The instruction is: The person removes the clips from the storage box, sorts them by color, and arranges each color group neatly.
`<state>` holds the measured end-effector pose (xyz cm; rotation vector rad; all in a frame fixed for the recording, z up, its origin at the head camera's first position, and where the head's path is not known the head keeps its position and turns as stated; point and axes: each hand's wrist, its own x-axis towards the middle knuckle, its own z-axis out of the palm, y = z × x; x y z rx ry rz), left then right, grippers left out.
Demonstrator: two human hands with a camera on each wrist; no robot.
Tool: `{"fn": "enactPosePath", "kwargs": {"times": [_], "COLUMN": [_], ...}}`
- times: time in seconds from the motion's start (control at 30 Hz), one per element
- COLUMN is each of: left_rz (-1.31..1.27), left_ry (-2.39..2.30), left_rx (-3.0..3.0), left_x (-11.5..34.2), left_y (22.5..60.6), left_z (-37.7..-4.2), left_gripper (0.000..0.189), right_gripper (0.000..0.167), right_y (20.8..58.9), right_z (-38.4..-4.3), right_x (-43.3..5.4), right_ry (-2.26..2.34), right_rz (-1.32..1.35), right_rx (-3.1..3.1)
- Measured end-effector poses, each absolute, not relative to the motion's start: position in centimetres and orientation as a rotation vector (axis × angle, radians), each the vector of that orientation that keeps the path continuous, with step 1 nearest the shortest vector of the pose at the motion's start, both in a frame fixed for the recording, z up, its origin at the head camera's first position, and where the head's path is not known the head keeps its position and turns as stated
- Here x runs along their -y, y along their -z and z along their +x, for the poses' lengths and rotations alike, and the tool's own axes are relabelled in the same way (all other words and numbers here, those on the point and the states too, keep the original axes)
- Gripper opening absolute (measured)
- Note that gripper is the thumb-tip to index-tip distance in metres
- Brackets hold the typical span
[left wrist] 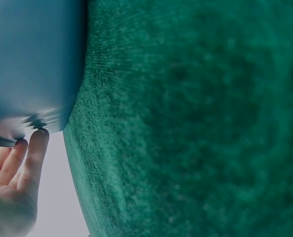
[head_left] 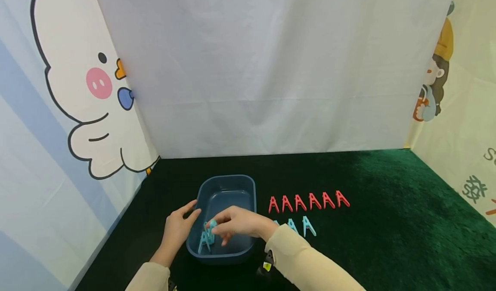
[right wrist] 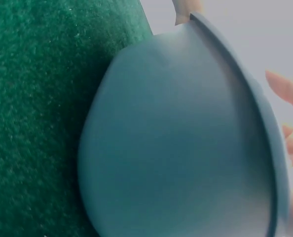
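Observation:
A dark blue plastic basin [head_left: 232, 196] stands on the green cloth. My left hand [head_left: 176, 230] is at its left rim, with the thumb near the edge. In the left wrist view, straight fingers [left wrist: 34, 158] touch the basin's outer wall. Over the basin's near part, my right hand [head_left: 236, 222] pinches a light blue clothespin [head_left: 213, 225] between thumb and forefinger, partly covered by the fingertips. Beside it, more light blue clothespins [head_left: 204, 242] lie in the basin's near left. The right wrist view shows mostly the basin's outer wall [right wrist: 176, 138].
Several red clothespins [head_left: 299, 202] form a row right of the basin. Below them lie light blue clothespins [head_left: 308, 226], partly hidden by my right wrist. White curtain [head_left: 271, 67] closes the back, with printed cloth at both sides.

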<state>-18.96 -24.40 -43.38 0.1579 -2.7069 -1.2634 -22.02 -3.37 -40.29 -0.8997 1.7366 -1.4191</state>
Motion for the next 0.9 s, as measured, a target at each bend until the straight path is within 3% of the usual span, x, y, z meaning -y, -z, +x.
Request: {"fn": "enactPosePath", "kwargs": {"times": [0.57, 0.9], "left_rz": [0.179, 0.175], "left_ry": [1.293, 1.311], "left_rx": [2.719, 2.722], "left_x": [24.3, 24.3], "left_y": [43.2, 43.1], "left_z": [-18.8, -18.8], "left_gripper": [0.046, 0.047], "right_gripper": [0.025, 0.038], "right_y": [39.9, 40.0], "right_z": [-22.5, -23.0], "right_x": [1.8, 0.4], "right_ry": [1.554, 1.635], "right_rz": [-0.839, -0.75], "right_rx": [-1.87, -1.932]}}
